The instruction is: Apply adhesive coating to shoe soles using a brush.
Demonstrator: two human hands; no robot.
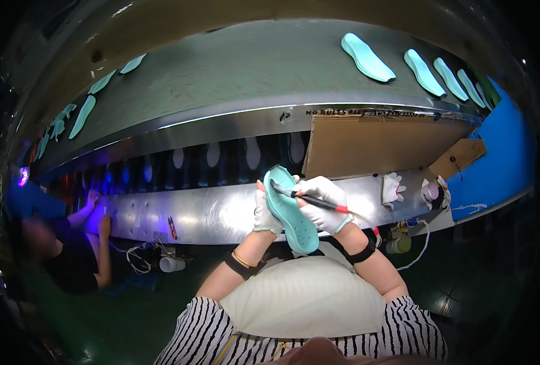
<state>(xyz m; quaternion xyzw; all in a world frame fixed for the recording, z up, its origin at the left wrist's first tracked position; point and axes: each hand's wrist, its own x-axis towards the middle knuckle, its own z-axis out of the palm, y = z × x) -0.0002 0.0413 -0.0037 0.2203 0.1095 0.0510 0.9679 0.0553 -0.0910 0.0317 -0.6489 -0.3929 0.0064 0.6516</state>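
My left hand, in a white glove with bare fingertips, grips a turquoise shoe sole along its left side. The sole is held tilted over the near edge of the metal bench, its hollow inner face toward me, with small holes at the near end. In my gloved right hand is a brush with a black and red handle, closed in the fingers. Its tip touches or hovers just over the sole's inner face near the far end; I cannot tell which. A pale tube appears to trail from the handle's end.
Beyond the metal bench runs a green conveyor belt carrying several turquoise soles. A cardboard sheet leans there. White gloves and red-handled cutters lie on the bench. A co-worker sits at left.
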